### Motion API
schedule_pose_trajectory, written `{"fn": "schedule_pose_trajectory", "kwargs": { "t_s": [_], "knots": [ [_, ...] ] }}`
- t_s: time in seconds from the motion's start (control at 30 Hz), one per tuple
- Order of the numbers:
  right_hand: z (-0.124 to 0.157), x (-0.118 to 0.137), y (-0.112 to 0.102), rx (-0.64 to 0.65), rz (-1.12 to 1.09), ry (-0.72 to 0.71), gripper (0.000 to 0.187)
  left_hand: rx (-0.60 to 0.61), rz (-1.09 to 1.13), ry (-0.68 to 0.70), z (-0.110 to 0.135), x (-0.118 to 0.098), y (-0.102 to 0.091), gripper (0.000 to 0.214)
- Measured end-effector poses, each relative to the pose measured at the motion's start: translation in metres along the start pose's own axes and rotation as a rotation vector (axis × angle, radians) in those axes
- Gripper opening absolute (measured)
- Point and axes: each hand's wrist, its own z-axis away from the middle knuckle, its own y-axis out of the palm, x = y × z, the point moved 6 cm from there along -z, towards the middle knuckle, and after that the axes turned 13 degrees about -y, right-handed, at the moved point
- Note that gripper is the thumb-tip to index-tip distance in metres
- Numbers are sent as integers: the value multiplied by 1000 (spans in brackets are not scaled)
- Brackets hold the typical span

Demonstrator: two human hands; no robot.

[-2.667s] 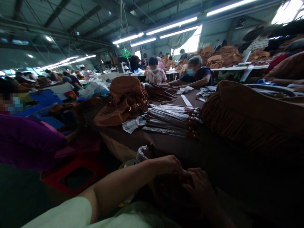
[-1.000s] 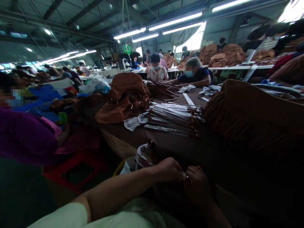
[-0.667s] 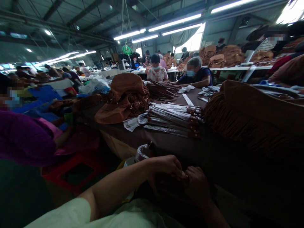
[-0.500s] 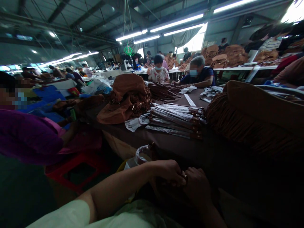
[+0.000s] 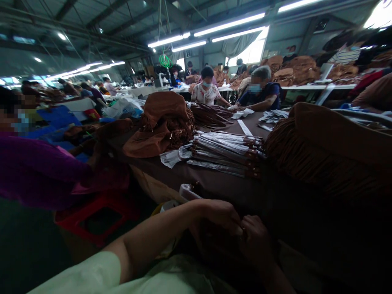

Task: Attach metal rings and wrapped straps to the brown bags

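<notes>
My left hand (image 5: 219, 215) and my right hand (image 5: 256, 241) meet low in the view, just below the near edge of a brown-covered table (image 5: 214, 181). Both hands have curled fingers pinched together on a dark brown piece (image 5: 216, 241) that lies in shadow; I cannot make out what it is. A strap end in clear plastic wrap (image 5: 188, 191) sticks up just behind my left wrist. Beyond it, a stack of plastic-wrapped brown straps (image 5: 225, 153) rests on the table.
A heap of brown bags (image 5: 162, 124) lies left of the straps, and a fringed brown bag (image 5: 327, 147) fills the right. A person in purple (image 5: 39, 171) sits at left by a red stool (image 5: 94, 218). Two masked people (image 5: 255, 96) work at the table's far end.
My hands stay pinched together on the dark piece with small finger shifts. The plastic-wrapped strap end behind my left wrist has dropped lower. The person in purple has shifted an arm.
</notes>
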Motion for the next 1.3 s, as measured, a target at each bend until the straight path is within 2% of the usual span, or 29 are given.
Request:
{"fn": "schedule_pose_trajectory", "kwargs": {
  "t_s": [0.07, 0.13, 0.2, 0.3, 0.37, 0.4, 0.5, 0.57, 0.7, 0.8, 0.87, 0.93, 1.03, 1.1, 1.17, 1.23, 1.27, 1.3],
  "knots": [
    [2, 0, 0, 2, -17, -28, 30, 126, 193, 54, -9, 9, 2, 43],
    [2, -1, 1, 36, -13, -25, 28, 135, 300, 22, -16, 16, 6, 47],
    [1, -1, 4, 69, 6, 0, 25, 49, 321, -61, -17, 19, 10, 41],
    [-1, -2, 8, 110, 34, 43, 19, -206, 227, -296, -7, 26, 9, 30],
    [-1, -2, 10, 130, 33, 43, 18, -266, 233, -384, -1, 29, 11, 29],
    [0, -2, 10, 134, 27, 31, 19, -233, 303, -372, -2, 29, 15, 30],
    [2, -2, 9, 153, -1, -32, 21, -34, 614, -208, -12, 28, 25, 42],
    [3, -2, 7, 188, -14, -57, 18, 44, 729, -149, -18, 32, 28, 53],
    [3, -2, 1, 220, -32, -23, 11, 99, 715, -147, -20, 38, 28, 61],
    [4, 0, -4, 154, -64, -1, 7, 50, 545, -144, -7, 31, 23, 54],
    [6, 2, -9, 73, -60, -1, 16, -97, 329, -183, 7, 23, 16, 44],
    [13, 4, -16, -14, -40, 10, 19, -339, 85, -179, 27, 8, 6, 35],
    [34, 2, -33, -145, -41, 88, 15, -767, -84, -4, 72, -17, -9, 37],
    [57, -7, -47, -216, -69, 229, 18, -1042, -44, 103, 106, -15, -18, 37],
    [84, -23, -63, -252, -92, 437, 25, -1294, 37, 113, 134, 7, -26, 34],
    [109, -41, -80, -295, -80, 590, 28, -1460, 151, 32, 149, 44, -29, 33],
    [119, -49, -88, -312, -74, 627, 28, -1479, 225, -29, 149, 65, -28, 34],
    [127, -57, -95, -334, -74, 659, 28, -1438, 304, -94, 143, 86, -23, 37]
  ]
}}
